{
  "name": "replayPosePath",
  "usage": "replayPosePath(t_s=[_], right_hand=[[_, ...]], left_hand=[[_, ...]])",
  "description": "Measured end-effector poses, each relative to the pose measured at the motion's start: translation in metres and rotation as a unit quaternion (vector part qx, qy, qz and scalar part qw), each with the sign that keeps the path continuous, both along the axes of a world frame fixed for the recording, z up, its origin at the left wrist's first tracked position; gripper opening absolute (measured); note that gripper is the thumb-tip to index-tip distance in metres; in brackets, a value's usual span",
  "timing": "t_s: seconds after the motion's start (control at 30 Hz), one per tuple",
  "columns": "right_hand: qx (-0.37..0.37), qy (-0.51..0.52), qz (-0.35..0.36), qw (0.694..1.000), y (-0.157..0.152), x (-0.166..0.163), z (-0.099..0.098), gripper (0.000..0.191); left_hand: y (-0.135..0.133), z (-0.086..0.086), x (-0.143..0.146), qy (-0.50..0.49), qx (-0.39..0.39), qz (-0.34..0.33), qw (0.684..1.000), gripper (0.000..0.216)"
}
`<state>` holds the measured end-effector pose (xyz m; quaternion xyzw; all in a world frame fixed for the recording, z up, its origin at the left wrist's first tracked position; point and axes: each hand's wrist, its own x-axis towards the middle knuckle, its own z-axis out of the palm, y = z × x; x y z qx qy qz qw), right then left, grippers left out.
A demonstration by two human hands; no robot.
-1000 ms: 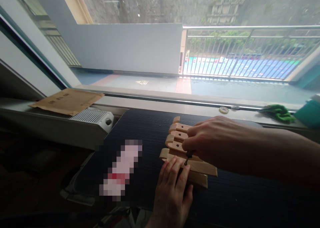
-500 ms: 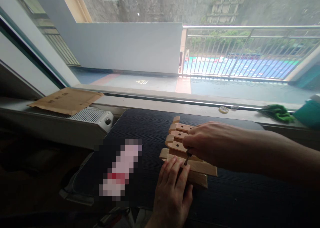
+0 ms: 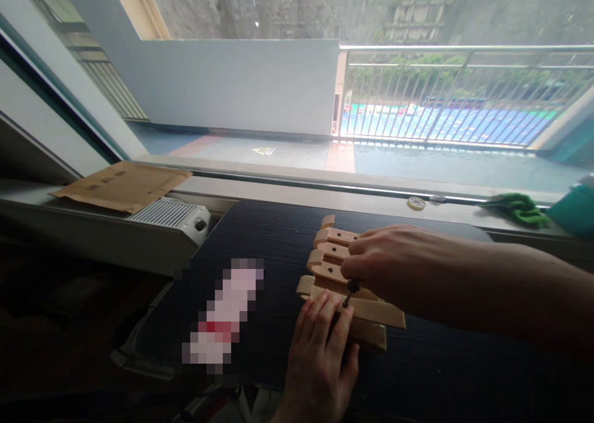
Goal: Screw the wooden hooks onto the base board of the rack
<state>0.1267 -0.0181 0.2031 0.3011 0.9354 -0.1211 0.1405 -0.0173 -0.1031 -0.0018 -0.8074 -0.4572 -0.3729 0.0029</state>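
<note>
A pale wooden assembly (image 3: 336, 250) of parallel slats with rounded, curled left ends and dark screw heads lies on the dark table. My left hand (image 3: 320, 349) grips its near slat (image 3: 378, 311), fingers laid over the top and thumb along the near side. Closed around a screwdriver (image 3: 349, 294), my right hand (image 3: 385, 259) hovers over the slats. The tool's short metal shaft slants down to a screw (image 3: 345, 304) beside my left fingertips. Its handle is hidden in my fist. A wood block (image 3: 369, 334) shows beneath the near slat.
The black table (image 3: 260, 225) stands against a windowsill. A pixelated pink item (image 3: 234, 305) lies left of the wood. Brown envelope (image 3: 125, 185) and white radiator (image 3: 171, 216) are at the far left. A tape roll (image 3: 416, 203) and green cloth (image 3: 517, 208) rest on the sill.
Both hands keep their places on the wood and the tool. My right hand and the wood shift very slightly to the right in view.
</note>
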Motion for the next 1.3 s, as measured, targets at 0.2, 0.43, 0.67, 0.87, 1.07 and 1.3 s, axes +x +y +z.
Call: replayPosePath(t_s=[0.2, 0.43, 0.67, 0.87, 1.07, 1.3], right_hand=[[0.053, 0.038, 0.03, 0.997, 0.004, 0.018, -0.022, 0.023], [0.073, 0.043, 0.017, 0.996, 0.001, 0.014, -0.01, 0.02], [0.006, 0.007, -0.014, 1.0, -0.004, 0.0, 0.006, 0.02], [0.02, 0.03, -0.001, 0.999, 0.001, 0.009, -0.011, 0.017], [0.055, 0.05, 0.02, 0.997, 0.003, 0.012, -0.02, 0.019], [0.028, 0.003, -0.002, 1.0, -0.004, -0.001, 0.004, 0.019]], left_hand=[[0.0, 0.001, 0.001, 0.001, 0.001, 0.002, 1.0, 0.037], [0.0, 0.003, 0.001, 0.006, -0.001, 0.001, 1.0, 0.038], [0.0, 0.003, 0.001, 0.007, -0.003, -0.001, 1.0, 0.038], [0.0, 0.004, 0.001, 0.003, 0.0, 0.001, 1.0, 0.037], [0.0, 0.004, 0.001, 0.008, 0.004, 0.005, 1.0, 0.037], [0.0, 0.002, 0.001, 0.008, 0.002, 0.002, 1.0, 0.038]])
